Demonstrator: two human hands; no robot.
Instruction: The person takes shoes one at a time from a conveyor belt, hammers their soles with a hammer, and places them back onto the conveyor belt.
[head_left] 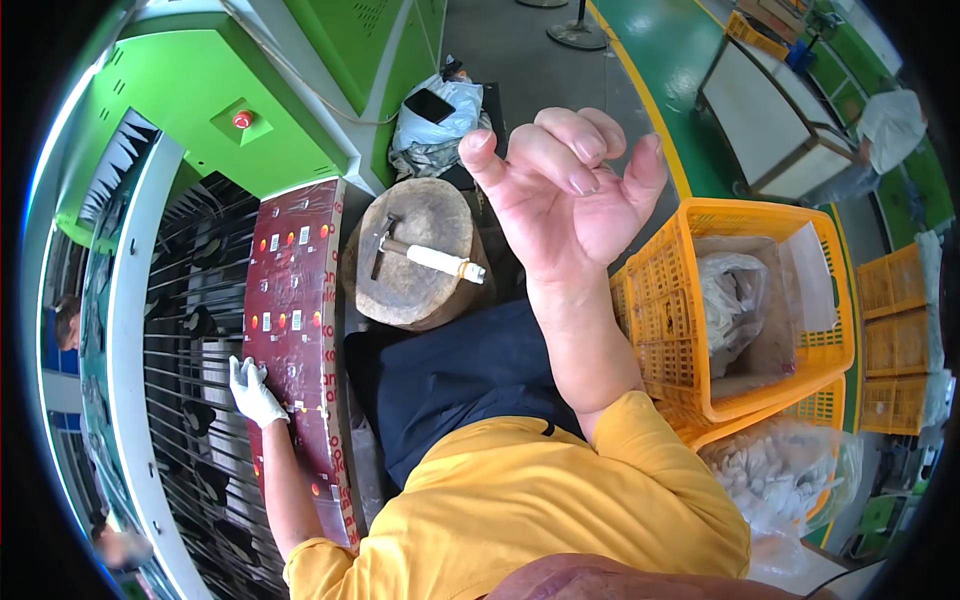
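Note:
My left hand point(256, 392), in a white glove, rests at the left edge of a maroon cardboard-like surface point(290, 350) printed with small labels, beside a machine's row of dark rods point(195, 375). Its fingers are slightly apart, and no held object shows. My right hand point(565, 200) is bare and raised in front of me, palm toward me. The fingers curl loosely, apart from the thumb, with nothing in them. Below and left of it, a hammer point(430, 260) with a white-wrapped handle lies on a round wooden stump point(410, 300).
A yellow crate point(700, 395) on my right holds a plastic bag point(735, 310). Below it is a clear bag of white items point(775, 470). A green machine housing point(200, 90) carries a red button point(242, 119). A phone-like black object point(429, 106) lies on a bag. Other people are partly visible at both sides.

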